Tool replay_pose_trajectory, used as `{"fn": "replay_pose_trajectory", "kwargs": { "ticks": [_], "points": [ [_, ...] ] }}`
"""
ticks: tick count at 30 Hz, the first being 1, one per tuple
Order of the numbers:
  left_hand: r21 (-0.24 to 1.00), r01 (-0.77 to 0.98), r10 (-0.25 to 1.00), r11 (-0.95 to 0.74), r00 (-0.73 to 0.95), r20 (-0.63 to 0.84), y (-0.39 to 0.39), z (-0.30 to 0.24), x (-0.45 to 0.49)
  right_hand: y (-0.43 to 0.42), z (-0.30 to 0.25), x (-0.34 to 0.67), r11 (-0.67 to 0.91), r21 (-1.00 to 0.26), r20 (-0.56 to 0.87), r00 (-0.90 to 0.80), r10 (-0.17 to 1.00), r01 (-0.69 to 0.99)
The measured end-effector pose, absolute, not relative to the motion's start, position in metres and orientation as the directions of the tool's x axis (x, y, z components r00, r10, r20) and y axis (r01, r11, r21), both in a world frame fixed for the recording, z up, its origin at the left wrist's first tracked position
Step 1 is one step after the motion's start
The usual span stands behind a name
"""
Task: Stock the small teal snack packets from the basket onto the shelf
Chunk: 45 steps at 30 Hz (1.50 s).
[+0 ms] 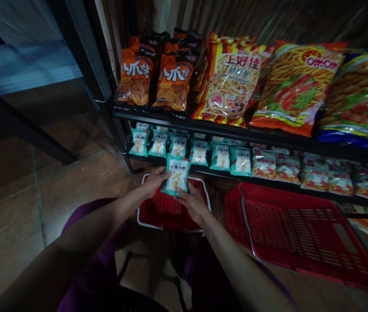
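Note:
A small teal and white snack bag [176, 177] is held upright between my two hands, just in front of the lower shelf. My left hand [155, 182] grips its left edge. Closed on its lower right corner is my right hand [194, 203], thumb on the front. Beneath the bag sits a red shopping basket [153, 214] with a pale rim, partly hidden by my hands. Matching teal snack bags [200, 151] stand in a row on the lower shelf right behind.
Orange snack bags [174, 82], a prawn cracker bag [231, 82] and larger bags [301, 86] fill the upper shelf [219, 125]. Red and white small bags [288, 167] continue the lower row. A second red basket [301, 229] lies right. A dark shelf post [86, 52] rises left.

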<state>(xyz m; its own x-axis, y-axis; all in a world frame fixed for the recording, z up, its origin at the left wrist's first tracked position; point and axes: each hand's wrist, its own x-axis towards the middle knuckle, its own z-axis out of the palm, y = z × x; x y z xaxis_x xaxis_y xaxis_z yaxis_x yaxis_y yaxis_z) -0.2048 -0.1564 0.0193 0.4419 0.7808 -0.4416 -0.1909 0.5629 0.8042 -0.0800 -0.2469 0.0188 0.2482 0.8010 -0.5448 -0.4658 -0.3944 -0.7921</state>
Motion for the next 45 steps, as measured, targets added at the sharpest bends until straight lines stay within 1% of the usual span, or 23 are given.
{"fn": "replay_pose_trajectory", "kwargs": {
  "ticks": [5,9,11,22,34,41,45],
  "points": [
    [0.806,-0.116,0.757,0.581,0.440,-0.482,-0.158,0.019,-0.206,-0.247,0.015,-0.080,-0.413,-0.787,-0.558,0.245,0.793,-0.458],
    [0.793,-0.094,0.710,0.601,0.518,-0.477,-0.161,0.019,-0.207,-0.247,0.014,-0.079,-0.423,-0.781,-0.571,0.251,0.781,-0.460],
    [0.789,-0.096,0.702,0.607,0.529,-0.476,-0.162,0.018,-0.207,-0.247,0.014,-0.079,-0.420,-0.778,-0.571,0.247,0.783,-0.467],
    [0.836,-0.157,0.787,0.525,0.463,-0.407,-0.161,0.005,-0.205,-0.247,0.013,-0.079,-0.403,-0.792,-0.547,0.241,0.802,-0.459],
    [0.845,-0.155,0.824,0.512,0.367,-0.432,-0.162,0.006,-0.192,-0.247,0.008,-0.076,-0.285,-0.797,-0.505,0.327,0.799,-0.533],
    [0.848,-0.196,0.842,0.492,0.354,-0.407,-0.162,-0.001,-0.181,-0.245,0.005,-0.075,-0.250,-0.798,-0.503,0.377,0.778,-0.549],
    [0.851,-0.184,0.843,0.492,0.347,-0.411,-0.165,-0.002,-0.175,-0.244,0.003,-0.070,-0.266,-0.806,-0.526,0.432,0.733,-0.529]
  ]
}}
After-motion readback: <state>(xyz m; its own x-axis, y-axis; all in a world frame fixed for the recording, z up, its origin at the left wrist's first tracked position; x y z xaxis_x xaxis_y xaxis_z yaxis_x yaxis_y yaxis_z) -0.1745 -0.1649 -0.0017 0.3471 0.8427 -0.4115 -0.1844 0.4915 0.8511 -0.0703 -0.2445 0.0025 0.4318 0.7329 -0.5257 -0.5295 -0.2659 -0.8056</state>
